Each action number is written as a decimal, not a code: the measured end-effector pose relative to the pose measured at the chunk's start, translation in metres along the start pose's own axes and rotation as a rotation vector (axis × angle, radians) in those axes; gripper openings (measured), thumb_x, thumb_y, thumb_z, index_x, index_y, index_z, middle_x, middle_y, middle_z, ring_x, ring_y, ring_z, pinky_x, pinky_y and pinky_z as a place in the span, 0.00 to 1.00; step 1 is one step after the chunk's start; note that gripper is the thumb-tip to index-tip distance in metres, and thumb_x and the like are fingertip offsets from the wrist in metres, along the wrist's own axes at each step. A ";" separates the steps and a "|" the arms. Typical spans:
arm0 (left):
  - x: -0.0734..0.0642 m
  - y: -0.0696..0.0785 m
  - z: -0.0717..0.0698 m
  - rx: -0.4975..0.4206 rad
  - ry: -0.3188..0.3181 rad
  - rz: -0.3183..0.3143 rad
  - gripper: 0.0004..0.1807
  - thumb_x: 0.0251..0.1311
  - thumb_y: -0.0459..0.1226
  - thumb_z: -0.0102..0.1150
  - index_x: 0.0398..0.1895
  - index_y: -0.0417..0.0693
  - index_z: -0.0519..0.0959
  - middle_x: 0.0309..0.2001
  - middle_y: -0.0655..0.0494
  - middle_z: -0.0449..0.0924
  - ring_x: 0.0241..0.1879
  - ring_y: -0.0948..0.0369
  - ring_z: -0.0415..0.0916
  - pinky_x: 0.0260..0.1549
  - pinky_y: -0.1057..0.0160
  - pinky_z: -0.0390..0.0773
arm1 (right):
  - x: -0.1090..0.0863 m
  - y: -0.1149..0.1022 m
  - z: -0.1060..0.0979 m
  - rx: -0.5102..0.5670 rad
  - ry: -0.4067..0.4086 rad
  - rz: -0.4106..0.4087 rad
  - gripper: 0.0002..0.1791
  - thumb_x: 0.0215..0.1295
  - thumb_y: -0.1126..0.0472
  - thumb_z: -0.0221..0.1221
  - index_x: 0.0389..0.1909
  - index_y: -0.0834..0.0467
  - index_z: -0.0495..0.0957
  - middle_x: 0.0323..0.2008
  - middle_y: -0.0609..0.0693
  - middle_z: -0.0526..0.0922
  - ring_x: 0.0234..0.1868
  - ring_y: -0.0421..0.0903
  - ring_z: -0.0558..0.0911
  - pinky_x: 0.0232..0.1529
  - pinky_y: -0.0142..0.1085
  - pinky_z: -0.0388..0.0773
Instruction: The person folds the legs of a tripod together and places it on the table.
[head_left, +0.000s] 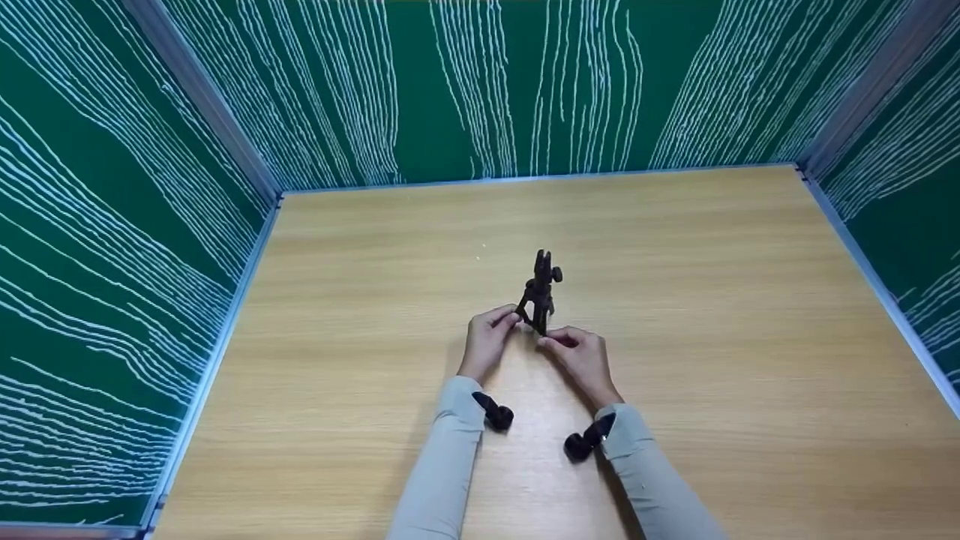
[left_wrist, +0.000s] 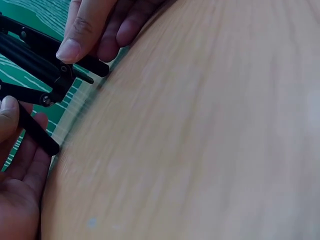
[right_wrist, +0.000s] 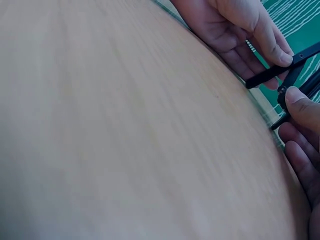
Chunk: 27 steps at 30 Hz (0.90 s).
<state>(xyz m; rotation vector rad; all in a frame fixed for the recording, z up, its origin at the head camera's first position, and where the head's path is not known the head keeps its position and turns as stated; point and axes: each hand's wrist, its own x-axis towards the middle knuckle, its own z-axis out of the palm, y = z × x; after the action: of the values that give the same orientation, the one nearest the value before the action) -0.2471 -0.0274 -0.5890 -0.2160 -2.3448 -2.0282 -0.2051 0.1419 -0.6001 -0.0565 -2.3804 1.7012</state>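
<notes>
A small black tripod [head_left: 538,294] stands upright on the wooden table, its legs spread at the bottom and a side knob [head_left: 556,274] near its top. On its left side, my left hand [head_left: 486,343] pinches one leg [left_wrist: 39,131] low down between thumb and fingers. My right hand [head_left: 583,361] pinches another leg [left_wrist: 95,65] close to its foot, on the near right side. Hinged braces join the legs to the centre column in both wrist views. The tripod's upper part lies outside the wrist views.
The wooden table [head_left: 337,315] is bounded by green panels [head_left: 420,90] with white wavy lines at the back and both sides. Metal edging [head_left: 217,360] runs along its borders. Black wrist cameras [head_left: 499,417] stick out from both sleeves. Tiny white specks lie behind the left hand.
</notes>
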 end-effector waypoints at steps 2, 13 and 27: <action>0.001 0.000 -0.001 0.011 -0.003 0.006 0.10 0.62 0.31 0.58 0.44 0.35 0.83 0.42 0.42 0.85 0.43 0.53 0.82 0.45 0.67 0.81 | 0.000 0.000 0.001 0.003 -0.002 -0.010 0.10 0.47 0.58 0.73 0.29 0.58 0.87 0.29 0.54 0.88 0.27 0.33 0.81 0.33 0.23 0.76; 0.005 0.002 -0.004 -0.004 -0.037 -0.048 0.13 0.62 0.32 0.59 0.47 0.35 0.82 0.49 0.41 0.83 0.51 0.51 0.80 0.53 0.65 0.78 | -0.001 0.000 0.002 0.021 -0.013 -0.019 0.11 0.45 0.58 0.74 0.29 0.60 0.87 0.30 0.56 0.88 0.27 0.33 0.82 0.33 0.24 0.78; 0.004 0.000 0.003 -0.014 0.002 0.003 0.11 0.62 0.32 0.58 0.45 0.34 0.82 0.45 0.42 0.84 0.44 0.59 0.80 0.46 0.69 0.79 | 0.000 0.002 -0.001 0.007 -0.020 -0.048 0.12 0.48 0.59 0.72 0.34 0.59 0.86 0.36 0.55 0.88 0.40 0.46 0.85 0.43 0.24 0.78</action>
<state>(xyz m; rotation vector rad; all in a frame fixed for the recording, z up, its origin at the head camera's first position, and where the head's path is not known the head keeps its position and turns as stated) -0.2514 -0.0239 -0.5893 -0.2173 -2.3286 -2.0431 -0.2047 0.1437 -0.6012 0.0186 -2.3704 1.6963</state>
